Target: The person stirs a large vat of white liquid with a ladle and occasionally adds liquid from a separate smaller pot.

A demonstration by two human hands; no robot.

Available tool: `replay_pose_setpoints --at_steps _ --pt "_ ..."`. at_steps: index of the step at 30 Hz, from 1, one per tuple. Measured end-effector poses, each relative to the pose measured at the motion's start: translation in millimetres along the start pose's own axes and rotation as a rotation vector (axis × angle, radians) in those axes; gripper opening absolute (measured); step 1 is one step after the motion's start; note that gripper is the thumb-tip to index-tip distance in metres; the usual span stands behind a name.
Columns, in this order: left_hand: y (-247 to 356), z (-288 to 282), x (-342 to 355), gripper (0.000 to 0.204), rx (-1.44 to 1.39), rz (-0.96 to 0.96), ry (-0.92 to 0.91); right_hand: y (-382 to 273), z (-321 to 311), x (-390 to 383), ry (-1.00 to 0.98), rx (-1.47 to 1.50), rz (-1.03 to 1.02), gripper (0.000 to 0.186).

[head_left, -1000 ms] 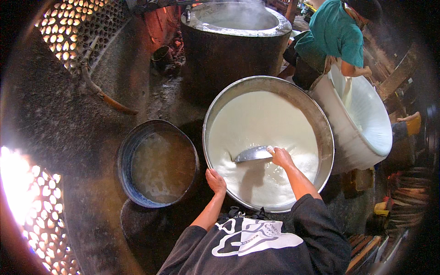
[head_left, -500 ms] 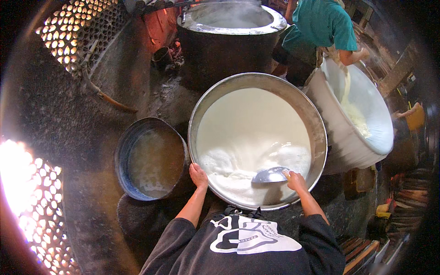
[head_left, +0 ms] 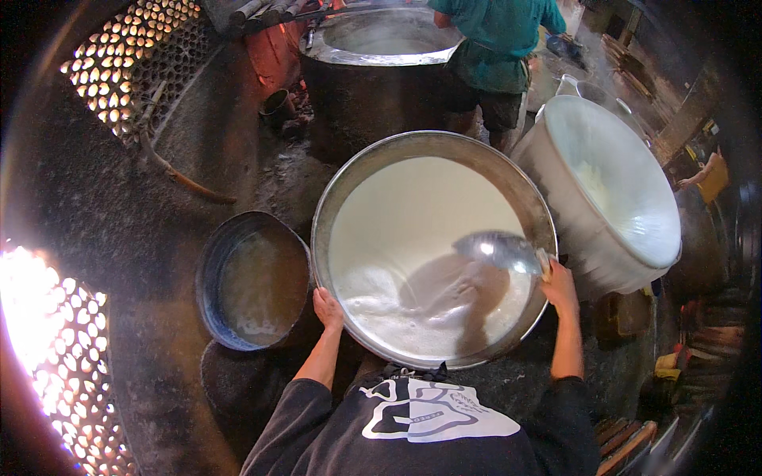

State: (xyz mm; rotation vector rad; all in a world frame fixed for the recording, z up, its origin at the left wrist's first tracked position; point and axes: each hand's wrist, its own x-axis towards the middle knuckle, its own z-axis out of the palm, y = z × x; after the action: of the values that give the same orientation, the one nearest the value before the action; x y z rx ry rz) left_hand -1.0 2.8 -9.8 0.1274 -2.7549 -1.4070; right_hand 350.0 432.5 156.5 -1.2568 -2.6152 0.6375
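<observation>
A wide round metal basin (head_left: pixel 323 230) stands before me, holding a creamy white liquid (head_left: pixel 413 214) with foam along its near side. My left hand (head_left: pixel 328 309) grips the basin's rim at the left, fingers closed over the edge. In my right hand (head_left: pixel 561 287) is the short pale handle of a shiny metal scoop (head_left: pixel 500 251). The scoop is above the liquid, near the basin's right wall, and casts a dark shadow on the surface below it.
Left of the basin is a dark bucket (head_left: pixel 204 293) of cloudy liquid. A white cloth-lined tub (head_left: pixel 556 190) stands at the right. A steaming vat (head_left: pixel 349 87) is at the back, beside a person in a teal shirt (head_left: pixel 496 36). Wood pieces (head_left: pixel 627 444) lie lower right.
My right hand has lifted the scoop from the liquid's surface and moved it up and to the right. The co-worker has turned from the white tub toward the vat.
</observation>
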Motion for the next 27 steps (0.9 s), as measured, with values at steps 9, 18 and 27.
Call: replay_pose_setpoints --at_steps 9,18,27 --pt "4 -7 1 0.050 -0.006 0.024 -0.029 4 143 44 -0.079 0.061 0.074 0.046" --pt "-7 3 0 0.049 -0.043 0.034 0.056 -36 229 -28 -0.186 0.225 0.104 0.038" --pt "1 1 -4 0.047 -0.035 0.010 -0.013 -119 239 -99 -0.314 0.236 0.218 0.034"
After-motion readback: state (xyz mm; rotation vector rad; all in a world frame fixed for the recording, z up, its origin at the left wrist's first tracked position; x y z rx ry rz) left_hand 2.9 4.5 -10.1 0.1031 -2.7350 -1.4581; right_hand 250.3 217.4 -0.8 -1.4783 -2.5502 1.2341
